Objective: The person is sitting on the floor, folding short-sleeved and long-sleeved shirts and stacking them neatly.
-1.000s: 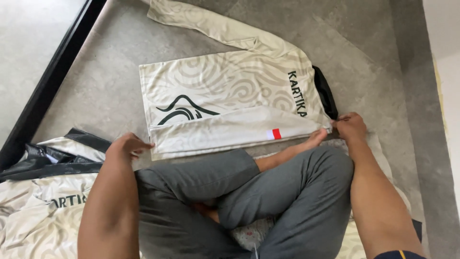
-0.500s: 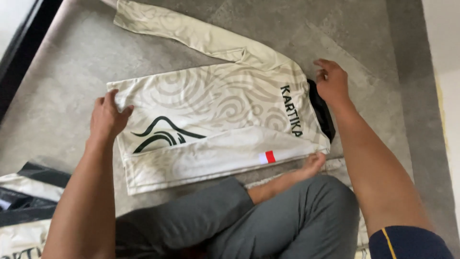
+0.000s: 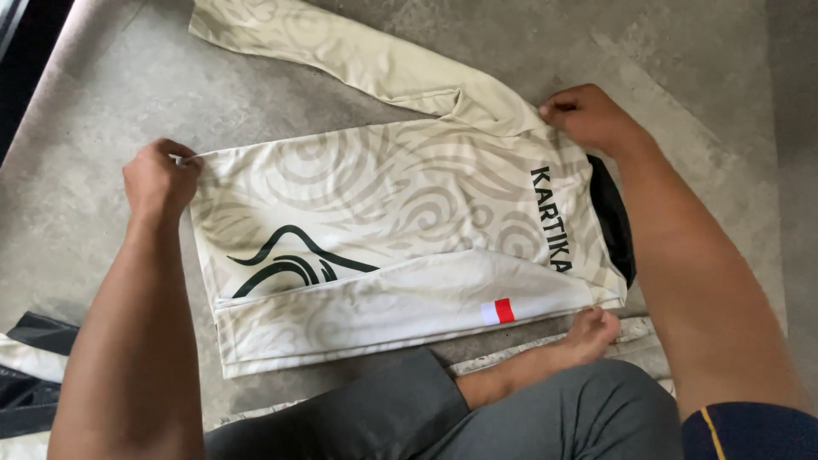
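A cream long-sleeved jersey (image 3: 383, 230) with pale swirl patterns and a black wave emblem lies flat on the grey floor. Its near side is folded over, showing a small red and white patch. My left hand (image 3: 158, 179) pinches the jersey's far left corner at the hem. My right hand (image 3: 588, 115) grips the fabric at the far right shoulder, where the unfolded sleeve (image 3: 341, 55) stretches away to the upper left. A black collar edge (image 3: 613, 221) shows at the right end.
I sit cross-legged in grey trousers (image 3: 443, 417), with a bare foot (image 3: 588, 328) just under the jersey's near right corner. More cream and black clothing (image 3: 25, 375) lies at the lower left. A dark strip (image 3: 25, 51) runs along the top left.
Both hands moved from the jersey's near edge to its far edge. They now grip the far left corner and the far right shoulder.
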